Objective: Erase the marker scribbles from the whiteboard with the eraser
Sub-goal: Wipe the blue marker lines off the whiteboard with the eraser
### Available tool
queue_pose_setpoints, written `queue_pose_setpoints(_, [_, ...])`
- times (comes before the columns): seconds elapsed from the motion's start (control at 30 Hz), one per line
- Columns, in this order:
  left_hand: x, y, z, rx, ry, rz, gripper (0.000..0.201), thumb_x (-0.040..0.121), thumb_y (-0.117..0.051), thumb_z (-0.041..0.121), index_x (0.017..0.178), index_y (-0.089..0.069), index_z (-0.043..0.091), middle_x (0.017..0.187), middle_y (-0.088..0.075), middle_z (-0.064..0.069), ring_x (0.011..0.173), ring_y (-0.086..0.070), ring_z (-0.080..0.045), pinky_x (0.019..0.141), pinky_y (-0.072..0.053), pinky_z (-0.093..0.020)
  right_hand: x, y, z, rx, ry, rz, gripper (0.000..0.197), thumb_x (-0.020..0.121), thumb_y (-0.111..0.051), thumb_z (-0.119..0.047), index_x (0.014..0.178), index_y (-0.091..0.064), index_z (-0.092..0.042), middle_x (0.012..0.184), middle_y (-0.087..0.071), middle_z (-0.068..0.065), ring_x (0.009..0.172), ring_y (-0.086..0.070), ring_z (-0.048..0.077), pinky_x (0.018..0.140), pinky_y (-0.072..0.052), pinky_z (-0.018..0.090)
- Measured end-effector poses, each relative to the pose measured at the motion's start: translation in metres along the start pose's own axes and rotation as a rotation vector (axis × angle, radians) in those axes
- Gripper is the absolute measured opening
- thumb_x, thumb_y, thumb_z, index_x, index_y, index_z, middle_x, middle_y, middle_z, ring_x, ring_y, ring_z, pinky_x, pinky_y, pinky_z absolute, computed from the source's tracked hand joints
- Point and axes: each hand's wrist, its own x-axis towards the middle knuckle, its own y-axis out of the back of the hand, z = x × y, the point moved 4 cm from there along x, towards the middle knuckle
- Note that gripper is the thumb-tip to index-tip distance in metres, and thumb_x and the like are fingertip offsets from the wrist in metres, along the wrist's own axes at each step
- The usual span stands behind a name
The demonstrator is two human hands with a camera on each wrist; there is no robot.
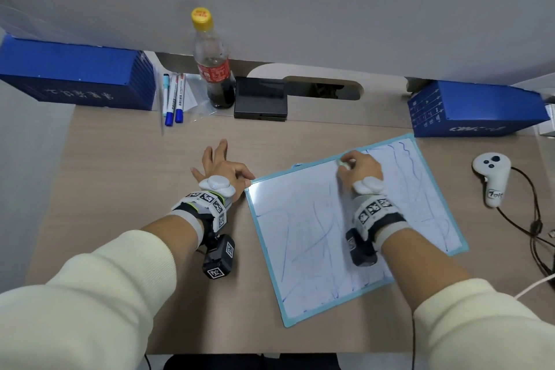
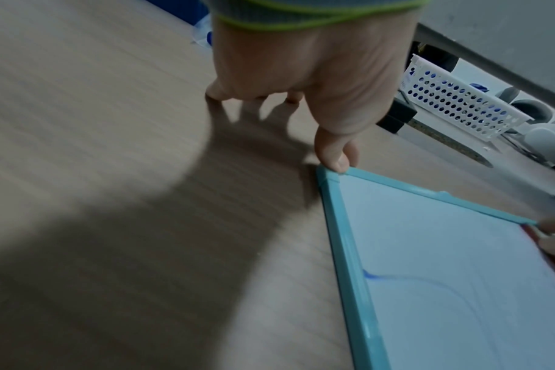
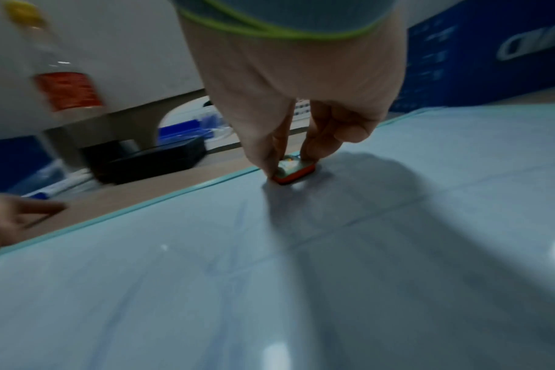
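Note:
A whiteboard [image 1: 300, 234] with a teal frame lies tilted on the desk, with blue marker scribbles over most of its surface. My right hand [image 1: 348, 161] pinches a small eraser [image 1: 341, 164] and holds it down on the board near the far edge. The right wrist view shows the eraser [image 3: 298, 172] with an orange base and pale top, held between the thumb and fingers of the right hand [image 3: 289, 160]. My left hand [image 1: 247, 180] pinches the board's far left corner with thumb and forefinger while its other fingers spread on the desk. In the left wrist view the left hand's [image 2: 341, 160] thumb sits on the whiteboard [image 2: 460, 250] frame corner.
At the back of the desk stand a cola bottle [image 1: 213, 69], blue markers [image 1: 174, 99] on a plastic bag and a black box [image 1: 260, 98]. Blue boxes [image 1: 78, 69] [image 1: 474, 111] flank both sides. A white controller [image 1: 492, 177] and cables [image 1: 534, 228] lie right of the board.

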Motion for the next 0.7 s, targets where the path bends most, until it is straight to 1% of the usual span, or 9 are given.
queue_pose_setpoints(0.1, [0.0, 0.0, 0.002, 0.007, -0.002, 0.006, 0.012, 0.077, -0.074, 0.023, 0.079, -0.077, 0.035, 0.163, -0.01, 0.005, 0.149, 0.006, -0.028, 0.11, 0.004, -0.07, 0.002, -0.004, -0.001, -0.036, 0.01, 0.046, 0.019, 0.079, -0.061, -0.011, 0.094, -0.071, -0.017, 0.097, -0.067, 0.015, 0.087, -0.062, 0.034, 0.07, -0.043, 0.027])
queue_pose_setpoints(0.17, [-0.001, 0.001, 0.003, 0.011, 0.003, 0.009, 0.012, 0.078, -0.074, 0.023, 0.08, -0.077, 0.034, 0.163, -0.01, 0.005, 0.149, 0.006, -0.028, 0.109, 0.004, -0.07, -0.02, -0.029, -0.023, 0.007, 0.143, -0.005, 0.019, 0.078, -0.062, -0.01, 0.094, -0.072, -0.015, 0.093, -0.065, 0.017, 0.086, -0.061, 0.035, 0.071, -0.045, 0.031])
queue_pose_setpoints(0.27, [-0.003, 0.002, 0.004, 0.023, 0.012, 0.0, 0.012, 0.078, -0.074, 0.024, 0.08, -0.077, 0.035, 0.163, -0.01, 0.005, 0.149, 0.005, -0.028, 0.109, 0.002, -0.071, -0.076, -0.071, -0.054, -0.009, 0.336, -0.175, 0.016, 0.077, -0.063, -0.012, 0.09, -0.071, -0.018, 0.089, -0.063, 0.011, 0.084, -0.058, 0.032, 0.069, -0.048, 0.035])
queue_pose_setpoints(0.33, [-0.003, 0.003, 0.005, 0.04, 0.015, -0.011, 0.012, 0.078, -0.073, 0.025, 0.081, -0.077, 0.036, 0.163, -0.01, 0.005, 0.149, 0.005, -0.028, 0.109, 0.002, -0.071, -0.083, -0.07, -0.052, -0.068, 0.399, -0.181, 0.015, 0.078, -0.063, -0.018, 0.09, -0.069, -0.024, 0.09, -0.063, 0.007, 0.084, -0.057, 0.029, 0.069, -0.047, 0.035])
queue_pose_setpoints(0.4, [-0.004, 0.004, 0.005, 0.048, 0.015, -0.009, 0.013, 0.078, -0.073, 0.025, 0.082, -0.077, 0.036, 0.163, -0.01, 0.004, 0.149, 0.005, -0.029, 0.109, 0.003, -0.072, -0.062, -0.045, -0.029, -0.132, 0.35, -0.126, 0.015, 0.077, -0.063, -0.022, 0.089, -0.068, -0.028, 0.09, -0.065, 0.005, 0.085, -0.059, 0.029, 0.071, -0.049, 0.037])
queue_pose_setpoints(0.47, [-0.005, 0.002, 0.006, 0.041, 0.018, 0.006, 0.013, 0.078, -0.073, 0.024, 0.081, -0.077, 0.036, 0.163, -0.011, 0.004, 0.149, 0.004, -0.029, 0.109, 0.004, -0.071, -0.032, -0.01, 0.006, -0.164, 0.194, -0.054, 0.013, 0.078, -0.063, -0.025, 0.089, -0.069, -0.029, 0.09, -0.067, 0.005, 0.085, -0.061, 0.031, 0.073, -0.05, 0.038])
queue_pose_setpoints(0.53, [-0.003, 0.001, 0.007, 0.031, 0.029, 0.026, 0.013, 0.077, -0.073, 0.023, 0.079, -0.077, 0.035, 0.163, -0.012, 0.005, 0.149, 0.003, -0.028, 0.11, 0.004, -0.07, -0.018, 0.006, 0.024, -0.149, 0.124, -0.002, 0.011, 0.079, -0.064, -0.025, 0.088, -0.07, -0.028, 0.09, -0.067, 0.007, 0.085, -0.061, 0.033, 0.072, -0.05, 0.038])
queue_pose_setpoints(0.6, [-0.002, 0.003, 0.008, 0.036, 0.037, 0.016, 0.013, 0.078, -0.073, 0.022, 0.079, -0.077, 0.035, 0.163, -0.011, 0.005, 0.149, 0.004, -0.028, 0.11, 0.004, -0.07, -0.029, -0.009, 0.007, -0.116, 0.189, 0.004, 0.013, 0.078, -0.064, -0.021, 0.087, -0.07, -0.027, 0.088, -0.067, 0.009, 0.085, -0.06, 0.034, 0.07, -0.05, 0.038])
queue_pose_setpoints(0.7, [-0.002, 0.0, 0.012, 0.066, 0.057, -0.02, 0.014, 0.078, -0.071, 0.023, 0.079, -0.076, 0.036, 0.164, -0.008, 0.004, 0.149, 0.004, -0.03, 0.109, 0.003, -0.071, -0.076, -0.054, -0.025, -0.132, 0.341, -0.15, 0.014, 0.077, -0.063, -0.021, 0.088, -0.069, -0.028, 0.087, -0.065, 0.005, 0.084, -0.056, 0.03, 0.066, -0.042, 0.034])
